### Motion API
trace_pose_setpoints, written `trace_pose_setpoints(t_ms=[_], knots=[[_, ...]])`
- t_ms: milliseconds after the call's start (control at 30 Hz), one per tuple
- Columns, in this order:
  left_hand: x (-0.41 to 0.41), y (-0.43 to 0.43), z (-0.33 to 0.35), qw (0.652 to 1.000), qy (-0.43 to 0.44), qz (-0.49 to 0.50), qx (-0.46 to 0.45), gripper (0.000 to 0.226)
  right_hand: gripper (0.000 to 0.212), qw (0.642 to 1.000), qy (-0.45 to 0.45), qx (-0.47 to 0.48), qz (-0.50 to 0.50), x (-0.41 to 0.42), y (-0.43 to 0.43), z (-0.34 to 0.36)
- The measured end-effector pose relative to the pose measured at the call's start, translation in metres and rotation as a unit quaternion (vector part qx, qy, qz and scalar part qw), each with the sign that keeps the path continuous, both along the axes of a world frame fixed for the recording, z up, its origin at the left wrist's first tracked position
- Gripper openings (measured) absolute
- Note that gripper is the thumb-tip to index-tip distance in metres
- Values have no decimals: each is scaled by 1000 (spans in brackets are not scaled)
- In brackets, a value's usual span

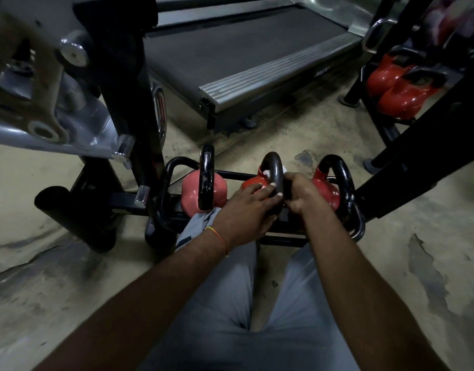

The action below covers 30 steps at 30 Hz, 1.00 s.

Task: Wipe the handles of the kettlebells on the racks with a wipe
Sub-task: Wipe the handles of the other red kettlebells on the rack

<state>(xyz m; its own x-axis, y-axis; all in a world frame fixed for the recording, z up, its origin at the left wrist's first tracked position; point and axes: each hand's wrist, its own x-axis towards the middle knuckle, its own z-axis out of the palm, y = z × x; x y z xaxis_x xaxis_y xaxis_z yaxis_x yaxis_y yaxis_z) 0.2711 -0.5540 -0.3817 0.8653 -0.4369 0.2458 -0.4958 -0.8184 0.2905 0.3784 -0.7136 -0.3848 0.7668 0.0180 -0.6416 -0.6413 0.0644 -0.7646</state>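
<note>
Right grip (297,195) clenches the wipe (267,173) round the handle (274,164); left grip (244,210) lays straight fingers on it.

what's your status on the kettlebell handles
left hand touching middle handle. right hand gripping wipe round it. other kettlebells close either side, not blocking.

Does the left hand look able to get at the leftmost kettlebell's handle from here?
Likely yes. The left hand rests on the middle kettlebell, and the leftmost kettlebell's handle stands beside it with nothing between. The right hand grips the wipe.
</note>
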Motion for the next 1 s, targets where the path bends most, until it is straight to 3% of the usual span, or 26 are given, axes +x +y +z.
trace_pose_setpoints(t_ms=[133,233,300,367,400,433,500,533,667,767,833,900,1000], knots=[[-1,-3,0,1000,-26,-11,0,45,11,990,-118,-81,-13,-21,-11,14],[-4,-3,2,999,-41,-14,10,50,17,946,-255,-197,27,-15,3,36],[-5,-2,5,999,-45,-16,19,56,24,863,-316,-379,105,-4,18,46],[-7,-1,5,999,-44,-15,17,56,22,739,-351,-539,200,-3,30,52],[-6,0,4,999,-45,-14,14,54,18,697,-360,-575,233,-5,33,52],[-6,1,4,999,-48,-13,10,52,17,678,-369,-586,247,-12,33,55],[-5,4,2,998,-55,-9,-10,47,19,692,-387,-564,230,-26,20,52],[-4,5,1,998,-59,-6,-25,44,21,719,-395,-533,208,-33,11,48],[6,4,0,989,-27,36,-138,38,15,889,-339,-292,101,-43,-13,34],[26,1,2,968,30,95,-230,41,14,968,-218,-124,12,-28,-9,26],[42,-2,11,947,57,121,-293,40,16,995,-94,-24,-29,-14,-6,16],[61,-6,19,934,85,126,-322,37,18,998,-19,26,-49,-7,-3,4],[100,-8,20,930,139,119,-319,30,22,998,-35,7,-52,-18,1,2]])
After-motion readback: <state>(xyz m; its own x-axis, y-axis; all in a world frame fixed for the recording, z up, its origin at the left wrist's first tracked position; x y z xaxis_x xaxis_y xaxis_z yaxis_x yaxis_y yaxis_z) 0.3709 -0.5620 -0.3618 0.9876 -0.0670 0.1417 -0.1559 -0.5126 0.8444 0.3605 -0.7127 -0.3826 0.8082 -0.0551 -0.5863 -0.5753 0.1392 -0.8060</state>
